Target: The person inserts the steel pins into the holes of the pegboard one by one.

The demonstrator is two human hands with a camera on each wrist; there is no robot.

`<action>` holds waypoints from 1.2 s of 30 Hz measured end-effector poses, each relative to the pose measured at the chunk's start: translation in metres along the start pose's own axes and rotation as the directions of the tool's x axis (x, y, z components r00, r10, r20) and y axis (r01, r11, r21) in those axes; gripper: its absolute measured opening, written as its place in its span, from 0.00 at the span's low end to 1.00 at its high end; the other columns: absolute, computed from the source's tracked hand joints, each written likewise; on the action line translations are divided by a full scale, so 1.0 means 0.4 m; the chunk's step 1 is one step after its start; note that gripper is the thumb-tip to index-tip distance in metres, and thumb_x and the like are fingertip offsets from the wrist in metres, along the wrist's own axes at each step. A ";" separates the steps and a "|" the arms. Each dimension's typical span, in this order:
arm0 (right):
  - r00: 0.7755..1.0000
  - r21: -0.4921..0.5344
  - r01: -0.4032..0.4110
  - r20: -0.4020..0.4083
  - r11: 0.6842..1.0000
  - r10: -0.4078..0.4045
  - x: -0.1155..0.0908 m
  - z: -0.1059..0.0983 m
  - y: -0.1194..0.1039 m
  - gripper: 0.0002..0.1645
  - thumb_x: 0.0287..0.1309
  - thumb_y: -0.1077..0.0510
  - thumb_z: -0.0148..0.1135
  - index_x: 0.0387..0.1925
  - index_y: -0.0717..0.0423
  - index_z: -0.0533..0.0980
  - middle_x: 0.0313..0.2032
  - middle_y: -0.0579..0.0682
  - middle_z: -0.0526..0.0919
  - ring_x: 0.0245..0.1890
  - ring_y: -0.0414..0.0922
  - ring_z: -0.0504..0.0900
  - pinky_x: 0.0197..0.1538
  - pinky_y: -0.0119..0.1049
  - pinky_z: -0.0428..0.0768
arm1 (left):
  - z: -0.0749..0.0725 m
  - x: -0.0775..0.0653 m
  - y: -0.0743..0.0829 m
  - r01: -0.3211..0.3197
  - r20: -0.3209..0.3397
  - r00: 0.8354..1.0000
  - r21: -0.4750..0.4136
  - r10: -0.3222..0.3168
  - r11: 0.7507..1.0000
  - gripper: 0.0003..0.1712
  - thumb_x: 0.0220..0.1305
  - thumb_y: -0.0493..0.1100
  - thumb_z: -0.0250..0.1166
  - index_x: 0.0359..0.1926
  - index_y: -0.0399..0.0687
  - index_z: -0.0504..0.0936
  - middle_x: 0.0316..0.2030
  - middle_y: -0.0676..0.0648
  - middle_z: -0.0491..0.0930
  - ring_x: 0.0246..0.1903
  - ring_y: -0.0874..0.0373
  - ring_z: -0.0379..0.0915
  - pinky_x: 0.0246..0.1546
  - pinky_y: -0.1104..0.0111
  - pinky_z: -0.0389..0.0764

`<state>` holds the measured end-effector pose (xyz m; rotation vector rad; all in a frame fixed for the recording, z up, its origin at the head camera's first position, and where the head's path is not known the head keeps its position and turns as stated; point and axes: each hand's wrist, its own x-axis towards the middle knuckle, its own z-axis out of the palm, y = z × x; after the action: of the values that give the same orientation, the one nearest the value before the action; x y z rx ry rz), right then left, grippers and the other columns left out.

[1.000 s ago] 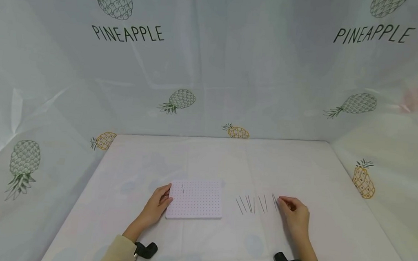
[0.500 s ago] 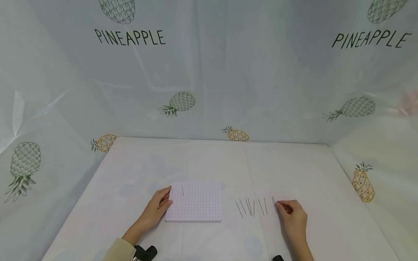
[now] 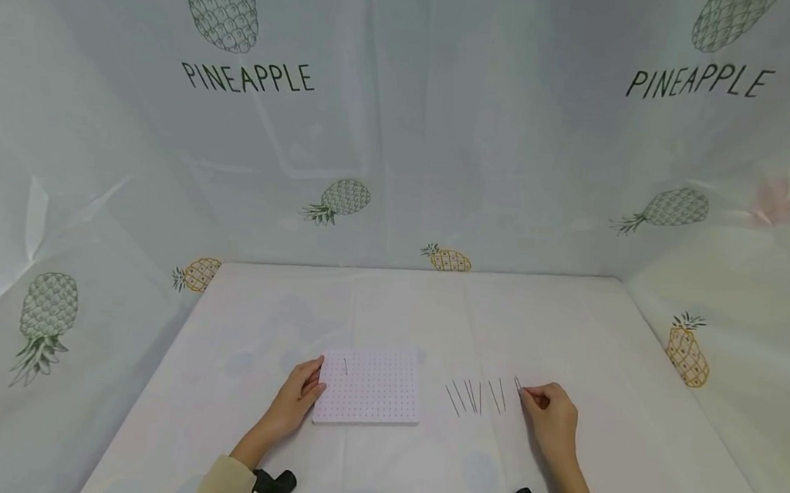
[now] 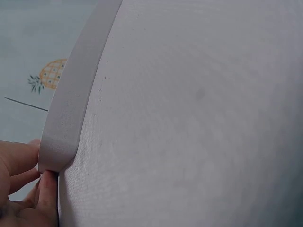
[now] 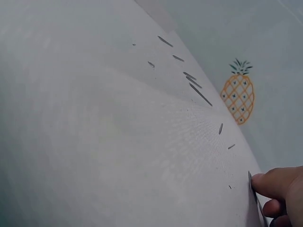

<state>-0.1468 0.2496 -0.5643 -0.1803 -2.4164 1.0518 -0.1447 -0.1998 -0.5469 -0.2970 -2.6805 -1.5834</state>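
At its left edge my left hand (image 3: 294,403) grips a white board (image 3: 373,388) dotted with rows of small holes. The left wrist view has the thumb and fingers (image 4: 21,158) pinched on the board's corner. One thin dark rod (image 3: 346,366) stands in the board near its far left corner. To the right, my right hand (image 3: 554,423) pinches between thumb and forefinger a thin metal rod (image 5: 250,178) at the right end of a row. Much of that rod is hidden by the fingers. Another rod (image 3: 516,381) lies close beside it.
Several thin rods (image 3: 470,397) lie spread on the white tablecloth (image 3: 433,474), between the board and my right hand. Behind the table hangs a pale curtain (image 3: 486,153) printed with pineapples. Each wrist wears a black camera mount (image 3: 275,486).
My right hand has shifted slightly left, its fingertips closing in on the rod at the row's right end. The left hand and the board hold still. The head view has tilted up a little.
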 end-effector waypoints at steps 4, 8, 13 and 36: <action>1.000 0.001 -0.024 -0.002 1.000 0.024 -0.004 0.005 -0.010 0.04 0.52 0.71 0.72 0.27 0.67 0.82 0.24 0.51 0.75 0.26 0.45 0.71 0.26 0.24 0.64 | 0.000 -0.002 0.000 -0.006 -0.001 1.000 0.007 0.006 1.000 0.31 0.73 0.34 0.58 0.72 0.29 0.61 0.65 0.30 0.63 0.63 0.39 0.66 0.65 0.53 0.69; 0.998 0.000 -0.067 0.009 0.998 0.067 -0.005 0.009 -0.018 0.03 0.54 0.71 0.69 0.28 0.69 0.81 0.25 0.53 0.74 0.27 0.47 0.70 0.26 0.28 0.64 | 0.000 -0.003 0.003 -0.003 0.002 1.000 0.021 0.003 1.000 0.31 0.73 0.34 0.58 0.72 0.29 0.61 0.65 0.30 0.64 0.63 0.39 0.66 0.64 0.52 0.69; 0.996 0.001 -0.083 0.017 0.997 0.083 -0.007 0.009 -0.025 0.02 0.55 0.72 0.67 0.29 0.71 0.81 0.25 0.53 0.72 0.28 0.48 0.68 0.28 0.32 0.64 | 0.000 -0.004 0.008 0.004 0.006 1.000 0.027 -0.004 1.000 0.31 0.73 0.33 0.58 0.72 0.29 0.61 0.65 0.30 0.63 0.63 0.38 0.66 0.64 0.51 0.68; 1.000 -0.017 0.016 -0.012 1.000 -0.016 -0.013 0.020 -0.028 0.05 0.62 0.73 0.59 0.31 0.76 0.76 0.28 0.60 0.69 0.33 0.55 0.67 0.34 0.42 0.64 | 0.001 -0.004 0.005 -0.010 -0.013 1.000 0.013 0.010 1.000 0.31 0.72 0.32 0.58 0.71 0.28 0.61 0.65 0.30 0.64 0.62 0.38 0.67 0.63 0.52 0.70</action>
<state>-0.1452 0.2350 -0.5628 -0.1725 -2.4125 1.0208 -0.1430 -0.1988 -0.5456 -0.2983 -2.6744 -1.5598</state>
